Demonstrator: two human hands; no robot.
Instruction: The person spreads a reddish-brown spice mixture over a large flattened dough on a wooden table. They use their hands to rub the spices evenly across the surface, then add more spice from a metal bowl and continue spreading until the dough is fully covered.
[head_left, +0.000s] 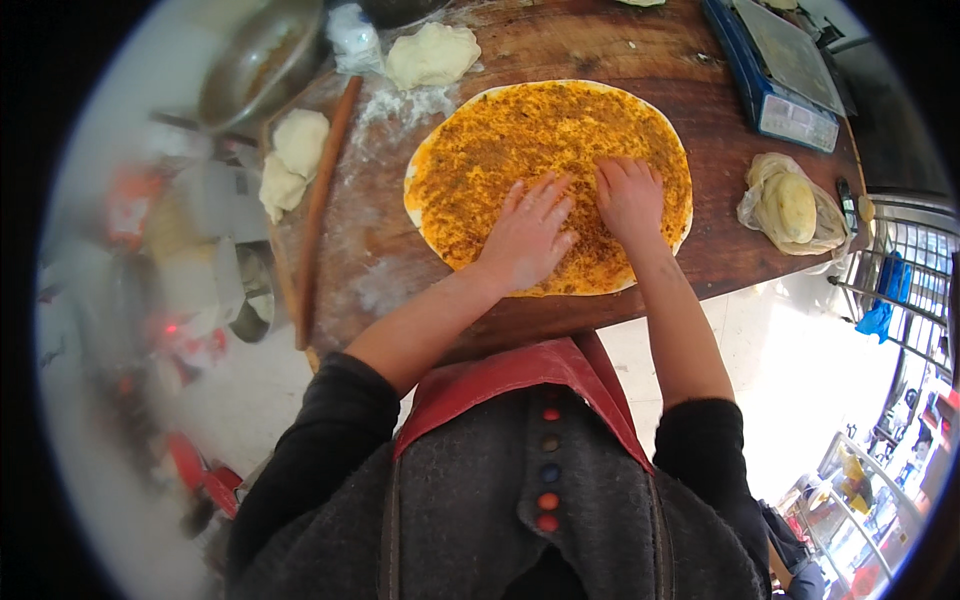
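A large oval sheet of rolled dough (480, 150) lies flat on the wooden worktable, covered with an orange-brown paste. Only a thin pale rim of the dough shows around the paste. My left hand (529, 236) rests palm down on the lower middle of the sheet, fingers spread and dusted with flour. Just to its right, my right hand (631, 196) touches the paste with its fingers bent and their tips pressed to the surface. Neither hand holds anything.
Left of the sheet lies a wooden rolling pin (326, 210) beside dough lumps (296, 154). Farther back are another dough lump (433, 56) and a metal bowl (259, 67). A blue scale (795, 112) and bagged dough (791, 206) sit on the table (720, 225) at right.
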